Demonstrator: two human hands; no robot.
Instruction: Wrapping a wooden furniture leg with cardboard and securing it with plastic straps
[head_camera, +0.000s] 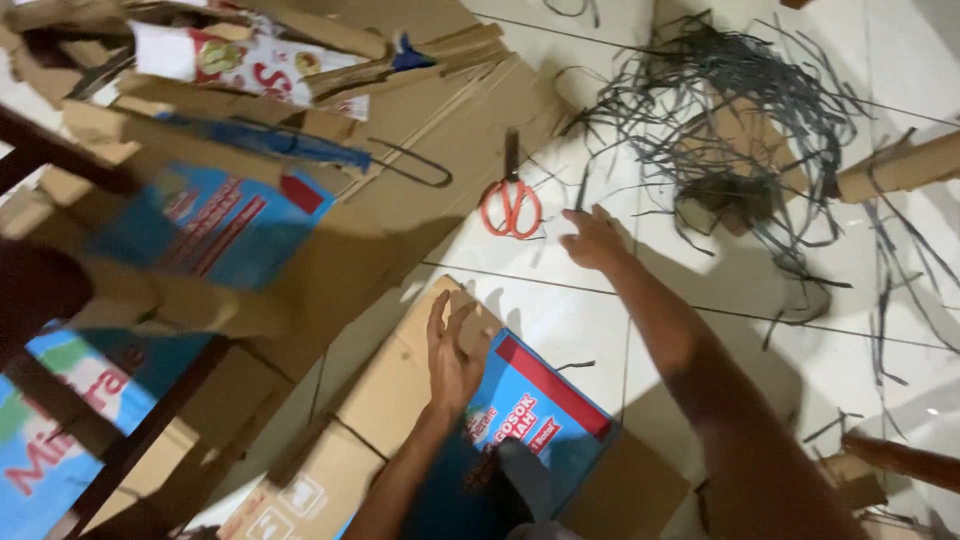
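Observation:
My right hand (590, 238) reaches out over the white tiled floor, fingers loosely curled and empty, just right of orange-handled scissors (511, 205) lying on the tiles. My left hand (453, 350) rests flat with fingers spread on a flattened cardboard box (400, 390) with a blue and red printed panel, close to me. Nothing is held in either hand.
A tangled heap of dark thin strips (730, 110) lies at the far right with loose strips scattered about. Stacked flattened cardboard boxes (230, 220) fill the left, with dark wooden bars (60, 160) across them. A cardboard tube (900, 165) lies at the right edge.

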